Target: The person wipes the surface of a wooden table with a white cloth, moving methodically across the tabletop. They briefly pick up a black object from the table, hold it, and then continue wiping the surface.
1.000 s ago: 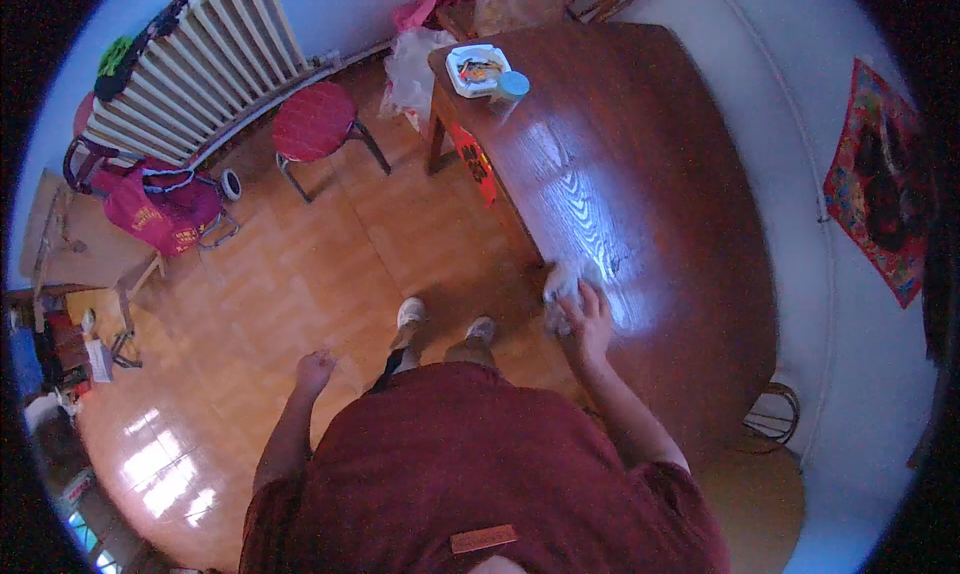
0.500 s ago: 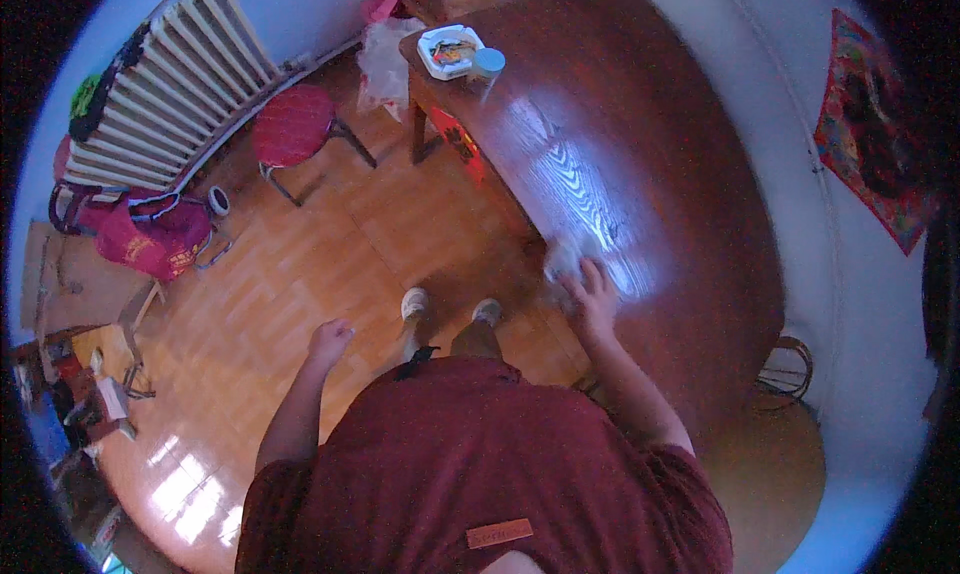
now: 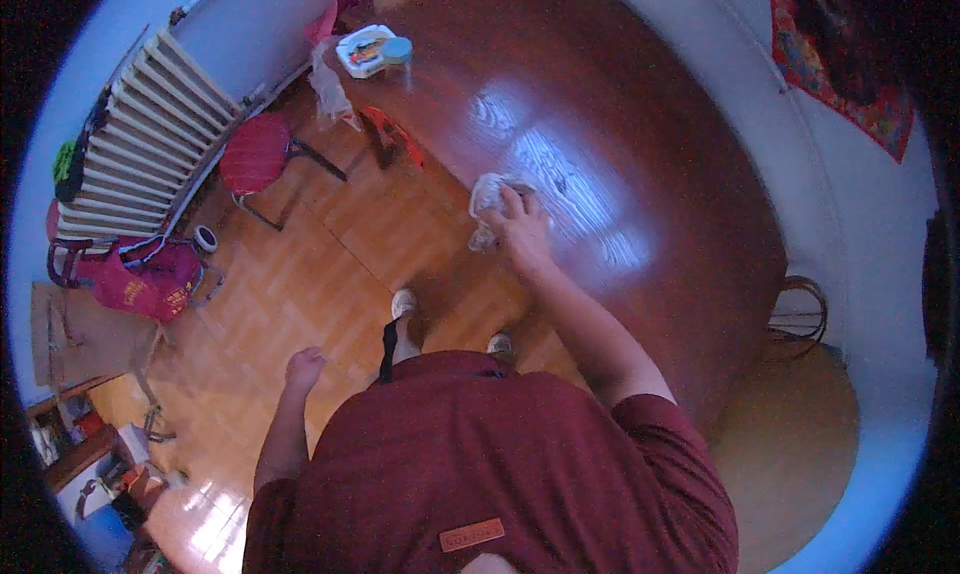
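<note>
My right hand (image 3: 522, 229) grips a crumpled whitish cloth (image 3: 486, 196) and presses it at the left edge of the dark reddish-brown table (image 3: 640, 144). Part of the cloth hangs over that edge. My left hand (image 3: 306, 367) is held low beside my body above the floor, its fingers curled, with nothing visible in it. At the table's far left corner is a white ashtray (image 3: 358, 54) with butts and bits in it. A jar with a light blue lid (image 3: 397, 50) stands against it.
A red-seated stool (image 3: 254, 154) stands left of the table, near a white radiator (image 3: 160, 124). Further left, a magenta bag (image 3: 150, 279) rests on a chair. A round-topped stool or table (image 3: 800, 454) is at the right. My feet are on the tiled floor (image 3: 290, 264).
My right hand has moved the cloth leftward and farther away along the table's edge. My left hand has shifted slightly left and down. The whole view has turned and shifted.
</note>
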Action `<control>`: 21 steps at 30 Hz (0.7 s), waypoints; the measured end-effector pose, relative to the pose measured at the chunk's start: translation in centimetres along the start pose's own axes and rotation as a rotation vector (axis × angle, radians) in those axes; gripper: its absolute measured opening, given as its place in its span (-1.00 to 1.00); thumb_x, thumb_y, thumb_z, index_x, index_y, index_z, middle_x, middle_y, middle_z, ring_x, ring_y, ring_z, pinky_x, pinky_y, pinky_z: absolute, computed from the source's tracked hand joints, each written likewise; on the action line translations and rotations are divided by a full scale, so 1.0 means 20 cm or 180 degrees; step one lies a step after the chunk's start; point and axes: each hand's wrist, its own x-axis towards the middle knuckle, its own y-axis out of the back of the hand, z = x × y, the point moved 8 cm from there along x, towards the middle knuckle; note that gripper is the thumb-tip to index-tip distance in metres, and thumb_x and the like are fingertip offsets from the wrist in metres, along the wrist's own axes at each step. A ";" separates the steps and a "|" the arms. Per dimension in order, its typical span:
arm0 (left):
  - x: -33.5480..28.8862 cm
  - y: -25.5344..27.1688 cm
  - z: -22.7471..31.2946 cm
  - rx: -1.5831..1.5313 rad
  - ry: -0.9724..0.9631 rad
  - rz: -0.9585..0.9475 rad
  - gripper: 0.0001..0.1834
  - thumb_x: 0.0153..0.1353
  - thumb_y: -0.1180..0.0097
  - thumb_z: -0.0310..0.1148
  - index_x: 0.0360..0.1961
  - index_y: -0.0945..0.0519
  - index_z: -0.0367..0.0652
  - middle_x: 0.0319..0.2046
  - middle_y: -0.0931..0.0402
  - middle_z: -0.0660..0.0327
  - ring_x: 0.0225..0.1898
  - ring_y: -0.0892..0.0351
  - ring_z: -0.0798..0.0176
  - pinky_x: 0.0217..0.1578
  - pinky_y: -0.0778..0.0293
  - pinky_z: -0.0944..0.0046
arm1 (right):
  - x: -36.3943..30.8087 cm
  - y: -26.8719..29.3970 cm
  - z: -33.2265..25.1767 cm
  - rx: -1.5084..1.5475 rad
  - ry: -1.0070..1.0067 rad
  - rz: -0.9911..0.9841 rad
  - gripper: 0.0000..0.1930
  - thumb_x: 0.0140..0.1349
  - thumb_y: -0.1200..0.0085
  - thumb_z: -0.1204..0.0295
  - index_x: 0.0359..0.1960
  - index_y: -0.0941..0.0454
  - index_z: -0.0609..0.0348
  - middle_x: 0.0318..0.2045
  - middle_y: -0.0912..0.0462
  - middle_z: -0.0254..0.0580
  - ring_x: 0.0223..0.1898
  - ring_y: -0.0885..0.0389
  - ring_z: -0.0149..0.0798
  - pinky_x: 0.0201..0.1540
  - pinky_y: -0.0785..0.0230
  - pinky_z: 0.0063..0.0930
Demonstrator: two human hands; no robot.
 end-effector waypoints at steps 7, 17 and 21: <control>-0.20 -0.34 0.33 0.0733 -0.0664 0.0027 -0.59 0.08 -0.12 -0.16 -0.09 -0.59 -0.15 -0.25 -0.61 0.01 -0.19 -0.60 0.06 -0.12 -0.47 0.19 | -0.63 0.13 0.25 0.0476 0.0128 0.0295 -0.64 -0.10 -0.15 0.45 -0.19 -0.58 -0.24 0.14 -0.34 -0.25 0.14 -0.29 0.05 0.02 -0.21 -0.05; -0.60 -1.07 1.02 0.0571 -0.0929 -0.0761 -0.54 0.11 -0.18 -0.15 0.02 -0.55 -0.13 -0.26 -0.63 0.06 -0.26 -0.62 0.19 -0.18 -0.50 0.23 | -2.41 0.48 0.96 -0.0042 -0.0860 0.0042 -0.69 -0.12 -0.19 0.42 -0.26 -0.60 -0.28 0.07 -0.43 -0.24 0.05 -0.39 0.03 -0.03 -0.26 -0.04; -0.67 -1.13 1.04 0.0964 -0.1153 -0.0959 -0.54 0.10 -0.18 -0.13 0.01 -0.56 -0.11 -0.30 -0.63 0.04 -0.32 -0.62 0.21 -0.24 -0.51 0.25 | -2.48 0.51 0.96 0.0073 -0.1094 0.0390 -0.69 -0.08 -0.17 0.41 -0.24 -0.60 -0.28 0.05 -0.44 -0.20 0.02 -0.41 0.03 -0.03 -0.28 -0.06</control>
